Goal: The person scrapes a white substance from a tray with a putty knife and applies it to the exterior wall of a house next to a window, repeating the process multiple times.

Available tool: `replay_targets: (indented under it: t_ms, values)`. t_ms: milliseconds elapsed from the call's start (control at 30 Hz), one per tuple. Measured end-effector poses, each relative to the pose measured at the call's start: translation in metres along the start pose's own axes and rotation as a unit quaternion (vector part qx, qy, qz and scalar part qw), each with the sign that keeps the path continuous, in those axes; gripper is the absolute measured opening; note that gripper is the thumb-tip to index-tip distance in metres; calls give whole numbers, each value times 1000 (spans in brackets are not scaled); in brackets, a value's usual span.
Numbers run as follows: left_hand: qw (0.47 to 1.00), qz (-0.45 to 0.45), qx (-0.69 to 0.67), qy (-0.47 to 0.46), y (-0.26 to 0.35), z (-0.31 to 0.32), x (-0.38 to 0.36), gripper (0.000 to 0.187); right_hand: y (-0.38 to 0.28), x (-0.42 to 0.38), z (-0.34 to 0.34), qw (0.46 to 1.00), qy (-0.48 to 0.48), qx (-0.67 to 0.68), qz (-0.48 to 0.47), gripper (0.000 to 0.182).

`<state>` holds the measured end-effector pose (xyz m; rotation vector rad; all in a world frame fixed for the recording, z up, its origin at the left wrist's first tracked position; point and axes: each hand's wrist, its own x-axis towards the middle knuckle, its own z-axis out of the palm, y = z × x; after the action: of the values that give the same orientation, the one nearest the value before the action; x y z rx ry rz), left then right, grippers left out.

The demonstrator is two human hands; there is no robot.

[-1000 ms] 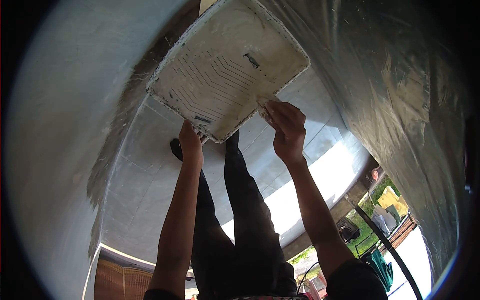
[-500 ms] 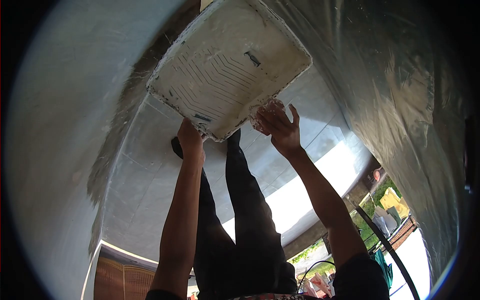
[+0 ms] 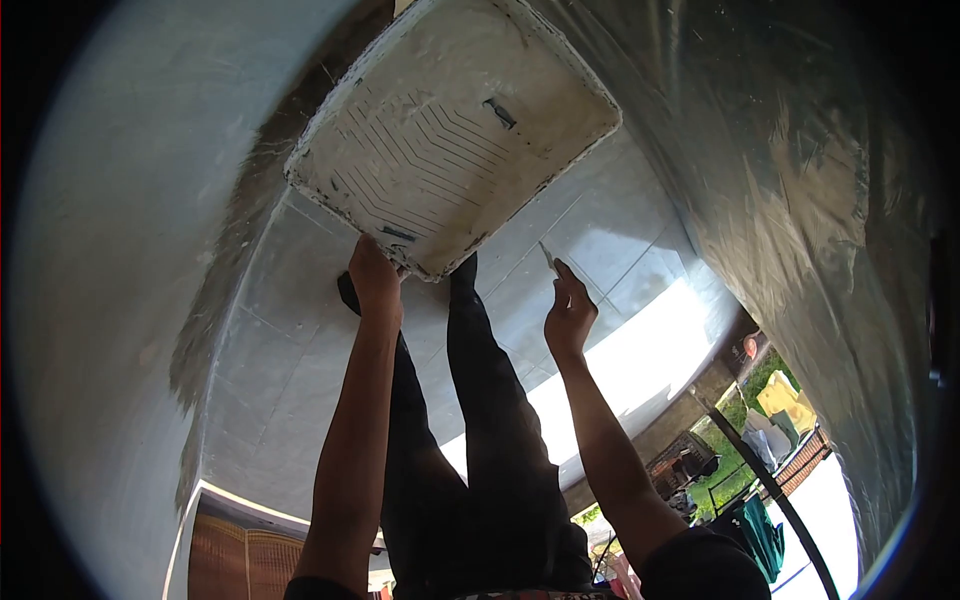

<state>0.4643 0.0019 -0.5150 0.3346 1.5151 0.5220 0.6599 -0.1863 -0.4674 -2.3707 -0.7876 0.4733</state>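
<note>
A paint tray point(image 3: 480, 60) caked with whitish paint hangs tilted in front of me, its ribbed slope facing up. My left hand point(image 3: 375, 275) is closed on the tray's near left corner; its fingertips are partly hidden beneath the rim. Below and right of the tray, apart from it, is my right hand point(image 3: 570, 312). Its fingers pinch a small thin pale piece point(image 3: 549, 257) with a pointed end, whose kind I cannot make out. Two dark patches show through the paint inside the tray.
A wall point(image 3: 130, 220) with a rough dark band along its base rises at left. Plastic sheeting point(image 3: 800, 200) hangs at right. My legs point(image 3: 490, 400) stand on the grey tiled floor point(image 3: 290, 350). Clothes point(image 3: 785, 400) and a dark pole point(image 3: 775, 490) appear at lower right.
My right hand has drawn back from the tray's near right edge, down and to the right. The whitish mass at its fingers no longer shows; a thin pale piece does. The tray has barely shifted.
</note>
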Motion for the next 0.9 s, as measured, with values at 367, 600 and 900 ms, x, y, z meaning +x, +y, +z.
replay_targets:
  t_ms: [367,600,900]
  values:
    - [1000,-11,-8,-14,10,7,-10,50,-69,67,33,846,-89,446,276,33]
    - [1000,-15,-23,-1,9,6,-11,50,-8,50,37,803,19,409,433,38]
    - [1000,-7,-17,-9,7,7,-9,50,-87,72,-9,959,48,-102,-262,48]
